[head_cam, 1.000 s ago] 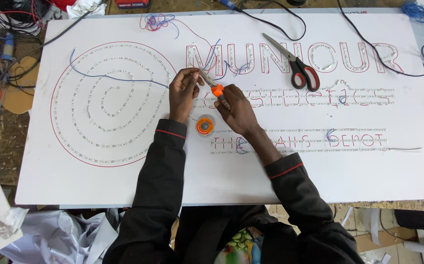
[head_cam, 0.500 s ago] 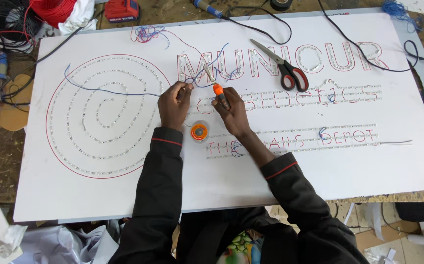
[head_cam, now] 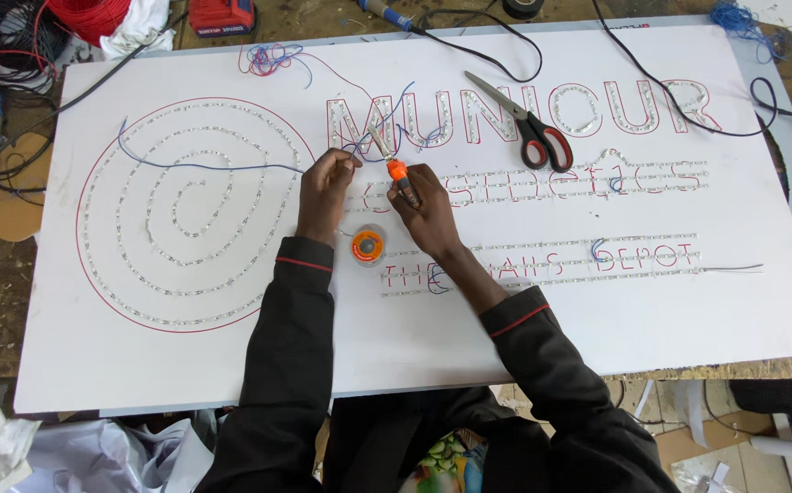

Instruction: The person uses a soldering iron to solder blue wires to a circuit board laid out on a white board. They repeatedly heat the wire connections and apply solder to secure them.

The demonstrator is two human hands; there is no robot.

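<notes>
The right hand (head_cam: 428, 215) had its fingers clamped on the orange-handled soldering iron (head_cam: 392, 164), which lay just above the small orange solder spool (head_cam: 368, 245). Its long axis ran diagonally, tip pointing up-left from the spool. The left hand (head_cam: 325, 192), beside the spool, pinched thin blue wire (head_cam: 204, 166) between closed fingertips, near the tip.

Right hand (head_cam: 428, 212) holds soldering iron (head_cam: 394, 166)

Your right hand (head_cam: 428, 212) hides most of the orange-handled tool (head_cam: 397, 171); its tip is too small to tell. The red wire spool (head_cam: 90, 15) is cut off at the far edge.
</notes>
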